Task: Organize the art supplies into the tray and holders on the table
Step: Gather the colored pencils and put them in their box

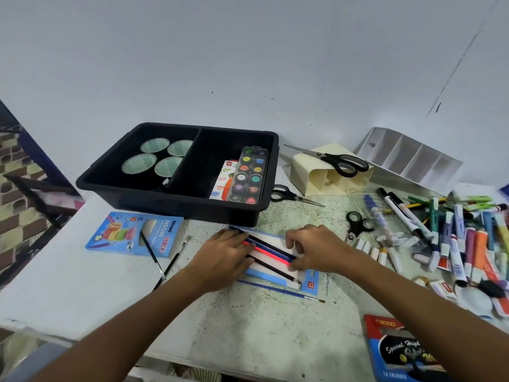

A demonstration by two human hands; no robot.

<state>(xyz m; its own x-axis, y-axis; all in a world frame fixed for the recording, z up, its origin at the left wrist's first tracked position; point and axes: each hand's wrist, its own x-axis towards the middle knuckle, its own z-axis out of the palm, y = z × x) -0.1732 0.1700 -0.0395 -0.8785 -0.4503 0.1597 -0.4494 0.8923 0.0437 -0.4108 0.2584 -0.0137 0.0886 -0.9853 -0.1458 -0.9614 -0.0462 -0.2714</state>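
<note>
Several coloured pencils (268,250) lie across a blue and white pencil box (310,283) in the middle of the table. My left hand (223,256) lies flat on their left ends. My right hand (312,248) pinches their right ends with curled fingers. Behind them stands a black two-compartment tray (176,194); its left side holds several tape rolls (154,161), its right side a watercolour palette (249,175). A cream holder (325,175) lies on its side at the back right, and a white divided holder (407,158) leans by the wall.
A Neon pencil box (135,234) and two thin brushes (165,257) lie on the left. A blue brush (281,291) lies near the front. Scissors (338,159) rest on the cream holder, two more pairs nearby. Markers and paint tubes (454,238) crowd the right; a red-blue box (399,351) sits front right.
</note>
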